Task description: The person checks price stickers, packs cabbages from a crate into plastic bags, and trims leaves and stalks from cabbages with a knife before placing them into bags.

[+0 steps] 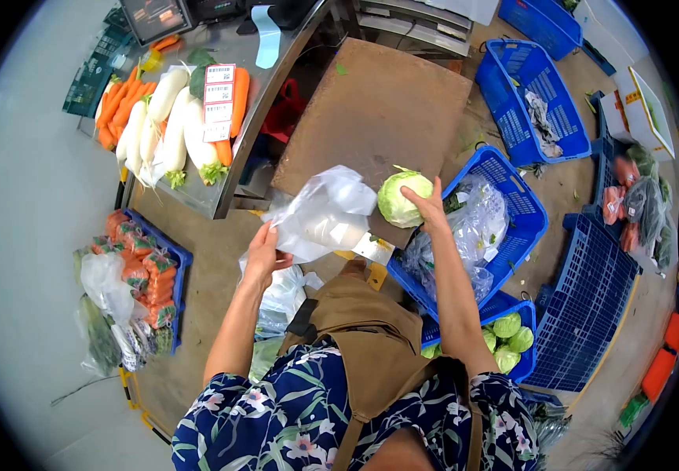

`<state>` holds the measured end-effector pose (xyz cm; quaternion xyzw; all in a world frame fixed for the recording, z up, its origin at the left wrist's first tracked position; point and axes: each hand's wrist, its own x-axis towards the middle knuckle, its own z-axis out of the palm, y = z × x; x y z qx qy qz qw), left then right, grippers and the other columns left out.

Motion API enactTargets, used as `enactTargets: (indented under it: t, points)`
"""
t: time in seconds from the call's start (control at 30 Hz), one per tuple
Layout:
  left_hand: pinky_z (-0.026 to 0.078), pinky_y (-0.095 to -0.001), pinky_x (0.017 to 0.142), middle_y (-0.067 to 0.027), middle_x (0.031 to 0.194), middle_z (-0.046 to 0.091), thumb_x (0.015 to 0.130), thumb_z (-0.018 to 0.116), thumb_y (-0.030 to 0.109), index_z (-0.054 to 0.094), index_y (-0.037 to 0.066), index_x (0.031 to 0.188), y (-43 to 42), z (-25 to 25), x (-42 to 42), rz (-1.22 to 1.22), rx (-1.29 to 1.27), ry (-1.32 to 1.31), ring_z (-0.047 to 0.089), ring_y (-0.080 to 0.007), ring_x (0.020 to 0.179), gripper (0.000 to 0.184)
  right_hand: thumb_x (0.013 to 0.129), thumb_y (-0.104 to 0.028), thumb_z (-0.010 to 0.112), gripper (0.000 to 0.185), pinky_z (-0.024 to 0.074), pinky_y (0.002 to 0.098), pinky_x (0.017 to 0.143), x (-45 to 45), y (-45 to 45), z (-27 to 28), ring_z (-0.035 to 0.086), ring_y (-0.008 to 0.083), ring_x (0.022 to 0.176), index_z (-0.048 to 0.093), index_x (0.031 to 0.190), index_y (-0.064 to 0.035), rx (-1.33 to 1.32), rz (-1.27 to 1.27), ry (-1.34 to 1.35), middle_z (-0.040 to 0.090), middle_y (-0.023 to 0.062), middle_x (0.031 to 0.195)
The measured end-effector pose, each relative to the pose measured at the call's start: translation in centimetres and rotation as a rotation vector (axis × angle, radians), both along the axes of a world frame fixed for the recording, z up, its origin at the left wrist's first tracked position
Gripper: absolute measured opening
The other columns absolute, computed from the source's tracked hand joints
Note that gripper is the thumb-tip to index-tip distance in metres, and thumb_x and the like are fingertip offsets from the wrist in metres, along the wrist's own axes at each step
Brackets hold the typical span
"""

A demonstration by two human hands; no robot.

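Note:
A clear plastic bag (328, 208) hangs from my left hand (262, 250), whose fingers are pinched on its edge. The bag spreads over the near edge of a brown board-topped table (386, 102). My right hand (427, 206) grips a pale green cabbage (399, 199) from its right side, close to the bag's right edge but apart from it. A few loose leaf tips stick up on top of the cabbage. Whether anything lies inside the bag cannot be made out.
White radishes (173, 133), carrots (124, 100) and a label sheet (219, 102) lie on the metal table at left. Blue baskets (529, 206) with plastic bags and cabbages (520, 339) stand at right. Bagged carrots (155, 286) sit on a blue pallet at lower left.

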<state>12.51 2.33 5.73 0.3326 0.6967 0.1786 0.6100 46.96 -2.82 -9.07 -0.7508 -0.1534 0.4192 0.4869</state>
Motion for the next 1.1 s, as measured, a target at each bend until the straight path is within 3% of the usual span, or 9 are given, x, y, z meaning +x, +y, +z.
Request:
enactTargets:
  t: [0.07, 0.2, 0.43, 0.57, 0.73, 0.87, 0.97, 1.07, 1.1]
  points:
    - [0.057, -0.0358, 0.059, -0.0093, 0.109, 0.058, 0.099, 0.044, 0.026, 0.043, 0.016, 0.136, 0.8, -1.2, 0.6, -0.005, 0.065, -0.045, 0.061, -0.0212, 0.070, 0.039, 0.065, -0.017, 0.085, 0.108, 0.0527, 0.0437, 0.083, -0.7, -0.1, 1.1, 0.054, 0.0329, 0.111, 0.014, 0.147, -0.0090, 0.125, -0.130, 0.400, 0.045, 0.0205, 0.131]
    - [0.055, -0.0404, 0.069, -0.0110, 0.110, 0.060, 0.095, 0.050, 0.014, 0.036, 0.011, 0.140, 2.3, -3.7, 3.2, 0.101, 0.092, -0.150, 0.063, -0.0232, 0.084, 0.047, 0.070, -0.018, 0.079, 0.093, 0.0552, 0.0526, 0.067, 0.6, -2.0, 0.2, 0.060, 0.0328, 0.102, 0.024, 0.145, -0.0191, 0.057, -0.149, 0.461, 0.051, 0.0145, 0.127]
    - [0.054, -0.0322, 0.065, -0.0101, 0.105, 0.060, 0.094, 0.050, 0.014, 0.040, 0.005, 0.135, 4.1, -4.6, 8.6, -0.034, 0.233, -0.071, 0.061, -0.0164, 0.081, 0.044, 0.075, -0.042, 0.065, 0.072, 0.0447, 0.0518, 0.097, 2.1, -10.5, -5.5, 0.052, 0.0328, 0.118, 0.043, 0.135, -0.0095, 0.616, -0.362, 0.906, 0.051, 0.0138, 0.133]
    - [0.052, -0.0272, 0.064, -0.0031, 0.097, 0.061, 0.096, 0.049, 0.016, 0.051, 0.006, 0.126, 3.4, -5.6, 13.1, -0.277, 0.259, -0.195, 0.059, -0.0112, 0.079, 0.032, 0.073, -0.038, 0.067, 0.073, 0.0436, 0.0483, 0.100, 0.8, -12.4, 2.1, 0.052, 0.0330, 0.119, 0.044, 0.135, -0.0059, 0.766, -0.404, 1.082, 0.049, 0.0154, 0.135]
    - [0.047, -0.0257, 0.056, -0.0026, 0.096, 0.058, 0.098, 0.048, 0.021, 0.051, 0.005, 0.126, 1.7, -3.9, 18.2, -0.397, 0.185, -0.361, 0.054, -0.0090, 0.064, 0.032, 0.066, -0.037, 0.075, 0.083, 0.0442, 0.0434, 0.100, 0.1, -11.6, 1.5, 0.051, 0.0309, 0.119, 0.042, 0.135, -0.0050, 0.724, -0.252, 1.074, 0.050, 0.0145, 0.133]
    - [0.044, -0.0259, 0.048, -0.0021, 0.072, 0.053, 0.098, 0.047, 0.020, 0.047, 0.005, 0.128, 2.6, -4.2, 17.6, -0.476, -0.245, -0.617, 0.048, -0.0094, 0.047, 0.034, 0.065, -0.038, 0.077, 0.086, 0.0419, 0.0435, 0.102, -0.5, -8.1, 0.5, 0.050, 0.0293, 0.121, 0.040, 0.137, -0.0064, 0.661, -0.225, 0.963, 0.051, 0.0122, 0.132]
    - [0.043, -0.0264, 0.048, -0.0023, 0.065, 0.052, 0.095, 0.050, 0.018, 0.049, 0.004, 0.125, 2.7, -6.9, 17.7, -0.605, -0.005, -0.347, 0.049, -0.0088, 0.048, 0.032, 0.068, -0.028, 0.077, 0.086, 0.0400, 0.0421, 0.103, -0.9, -6.1, 0.1, 0.047, 0.0272, 0.122, 0.034, 0.140, -0.0085, 0.632, -0.290, 0.812, 0.048, 0.0105, 0.132]
    - [0.047, -0.0330, 0.061, -0.0100, 0.072, 0.057, 0.085, 0.057, 0.010, 0.054, 0.005, 0.118, 2.9, -8.2, 17.3, -0.773, 0.504, -0.021, 0.057, -0.0185, 0.062, 0.034, 0.067, -0.009, 0.077, 0.085, 0.0410, 0.0386, 0.101, -1.7, -5.0, -0.8, 0.048, 0.0254, 0.120, 0.033, 0.139, -0.0084, 0.578, -0.413, 0.721, 0.048, 0.0111, 0.129]
    - [0.047, -0.0343, 0.065, -0.0118, 0.075, 0.058, 0.082, 0.058, 0.009, 0.055, 0.006, 0.117, 3.3, -8.3, 17.4, -0.791, 0.650, 0.069, 0.058, -0.0209, 0.066, 0.034, 0.067, -0.011, 0.077, 0.086, 0.0401, 0.0390, 0.102, -1.6, -4.8, -0.8, 0.047, 0.0255, 0.121, 0.032, 0.140, -0.0084, 0.555, -0.346, 0.658, 0.047, 0.0110, 0.130]
